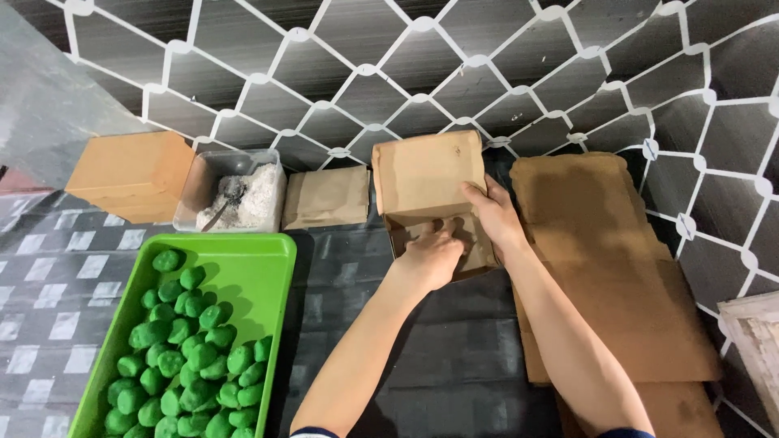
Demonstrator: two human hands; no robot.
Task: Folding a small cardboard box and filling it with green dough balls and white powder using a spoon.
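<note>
Fingers of the left hand point(434, 255) curl into the open bottom of a brown cardboard box point(430, 199) at centre frame, pressing on its folded flaps, while the right hand point(495, 215) grips the box's right edge, thumb on the front face and fingers wrapped behind. The box stands tilted on a dark patterned table point(454, 357), its lid side leaning toward the tiled wall point(389, 65) with its white lattice lines. Just right of the box lies a stack of flat cardboard sheets point(617, 284), running toward the lower right. Left of the box, a small folded box point(326, 197) rests against the wall, then a clear plastic tub of white powder point(235, 192) and a closed cardboard box point(134, 174) at upper left. A green tray point(260, 268) at lower left holds a heap of green balls point(191, 353).
</note>
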